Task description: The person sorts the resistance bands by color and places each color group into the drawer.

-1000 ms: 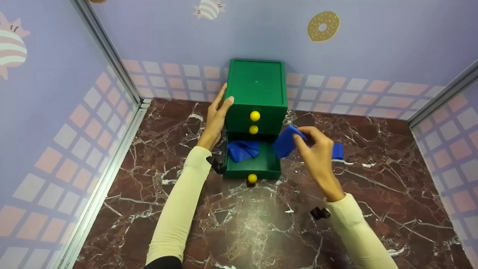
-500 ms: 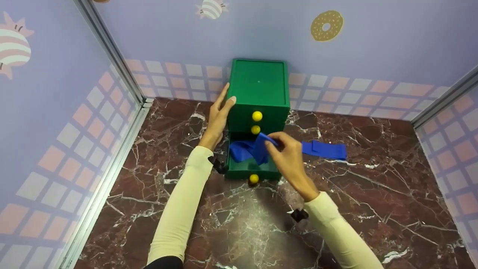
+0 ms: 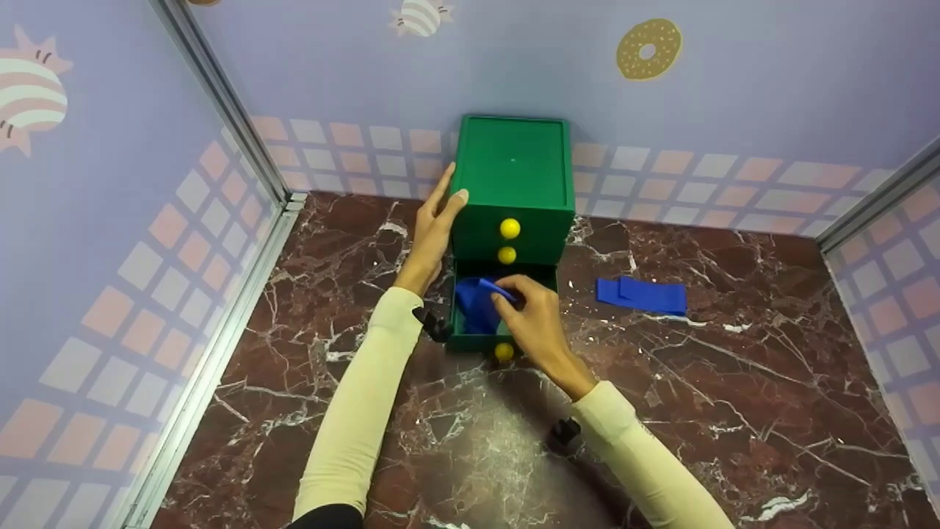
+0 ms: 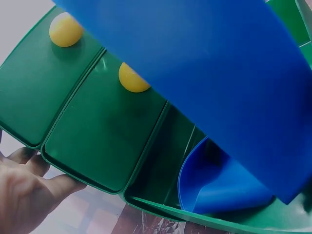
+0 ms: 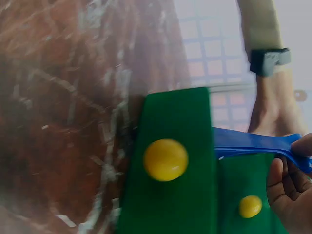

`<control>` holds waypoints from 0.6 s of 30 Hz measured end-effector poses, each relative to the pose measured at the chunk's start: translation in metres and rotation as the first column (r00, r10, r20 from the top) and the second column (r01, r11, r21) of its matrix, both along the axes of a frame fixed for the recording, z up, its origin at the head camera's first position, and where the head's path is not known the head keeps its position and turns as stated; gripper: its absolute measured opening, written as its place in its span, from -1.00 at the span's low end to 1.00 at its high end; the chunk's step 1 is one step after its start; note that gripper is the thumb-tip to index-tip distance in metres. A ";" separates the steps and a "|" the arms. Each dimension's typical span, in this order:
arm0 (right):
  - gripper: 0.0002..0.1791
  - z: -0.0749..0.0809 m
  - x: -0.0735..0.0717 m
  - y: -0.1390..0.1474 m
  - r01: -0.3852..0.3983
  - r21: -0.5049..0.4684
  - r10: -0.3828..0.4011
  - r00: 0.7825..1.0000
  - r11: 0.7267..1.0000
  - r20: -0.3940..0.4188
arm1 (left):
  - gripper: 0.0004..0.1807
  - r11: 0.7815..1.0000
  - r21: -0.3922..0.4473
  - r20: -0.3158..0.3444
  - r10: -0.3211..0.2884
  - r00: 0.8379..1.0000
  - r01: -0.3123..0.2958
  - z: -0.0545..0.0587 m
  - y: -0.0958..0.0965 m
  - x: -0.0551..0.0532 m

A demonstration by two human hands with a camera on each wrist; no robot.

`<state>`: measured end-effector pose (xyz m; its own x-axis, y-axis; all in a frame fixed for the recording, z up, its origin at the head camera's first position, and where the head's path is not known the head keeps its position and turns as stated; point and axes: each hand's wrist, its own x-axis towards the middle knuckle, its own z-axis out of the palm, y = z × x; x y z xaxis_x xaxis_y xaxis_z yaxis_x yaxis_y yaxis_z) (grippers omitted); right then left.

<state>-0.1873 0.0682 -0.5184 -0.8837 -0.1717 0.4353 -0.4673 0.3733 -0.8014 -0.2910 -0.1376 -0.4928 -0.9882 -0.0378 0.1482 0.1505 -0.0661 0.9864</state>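
A green drawer cabinet (image 3: 512,158) stands against the back wall, its bottom drawer (image 3: 470,342) pulled out. My left hand (image 3: 432,235) rests on the cabinet's left side, fingers straight and thumb at the front edge. With thumb and fingers, my right hand (image 3: 534,316) pinches a folded, flat blue band (image 5: 248,141) over the drawer. In the left wrist view this held band (image 4: 209,83) hangs slanting down and covers much of the view. Beneath it, a curled blue band (image 4: 229,192) lies inside the drawer.
Another folded blue band (image 3: 650,295) lies on the dark red marbled table (image 3: 698,397), right of the cabinet. Yellow round knobs (image 3: 510,228) stick out from the drawer fronts. Patterned panels (image 3: 352,59) enclose the table at the back and both sides.
My right hand has carried the held band leftward from beside the cabinet to over the open drawer. The band on the table has come into full view. My left hand keeps its place.
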 end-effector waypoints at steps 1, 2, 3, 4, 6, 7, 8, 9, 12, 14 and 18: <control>-0.90 -0.004 -0.002 0.002 0.010 0.003 -0.010 1.000 1.000 0.008 | -0.23 1.000 -0.001 0.000 -0.004 1.000 0.004 0.000 0.000 0.000; -0.90 -0.007 -0.004 0.003 0.018 0.007 -0.019 1.000 1.000 0.017 | -0.23 1.000 -0.001 0.000 -0.005 1.000 0.005 -0.001 0.000 0.000; -0.90 -0.011 -0.006 0.005 0.027 0.013 -0.027 0.999 1.000 0.024 | -0.24 1.000 -0.003 -0.001 -0.004 1.000 0.004 -0.001 0.000 0.000; -0.91 -0.014 -0.009 0.007 0.033 0.018 -0.034 0.999 0.999 0.027 | -0.24 1.000 -0.002 -0.002 -0.002 1.000 0.002 -0.001 0.000 0.000; -0.90 -0.019 -0.014 0.011 0.038 0.023 -0.039 0.999 0.999 0.037 | -0.25 1.000 0.001 -0.004 0.005 1.000 -0.005 0.000 0.000 -0.001; -0.90 -0.021 -0.017 0.013 0.039 0.027 -0.040 0.998 0.999 0.040 | -0.26 1.000 -0.002 -0.005 0.008 1.000 -0.008 0.001 0.000 -0.002; -0.90 -0.023 -0.020 0.016 0.039 0.032 -0.041 0.998 0.999 0.041 | -0.26 1.000 -0.001 -0.007 0.011 1.000 -0.011 0.001 0.000 -0.002; -0.90 -0.025 -0.023 0.018 0.036 0.037 -0.038 0.998 0.999 0.042 | -0.26 1.000 -0.001 -0.008 0.013 1.000 -0.013 0.001 0.000 -0.002; -0.89 -0.030 -0.033 0.023 0.028 0.070 -0.031 0.998 0.997 0.048 | -0.26 1.000 -0.001 -0.013 0.018 1.000 -0.018 0.001 0.000 -0.002; -0.88 -0.034 -0.038 0.027 0.025 0.104 -0.031 0.998 0.994 0.053 | -0.26 1.000 0.001 -0.014 0.020 1.000 -0.020 0.001 0.001 -0.002; -0.87 -0.042 -0.046 0.034 0.037 0.165 -0.048 0.997 0.986 0.066 | -0.26 1.000 0.003 -0.006 0.016 1.000 -0.016 0.000 0.003 -0.001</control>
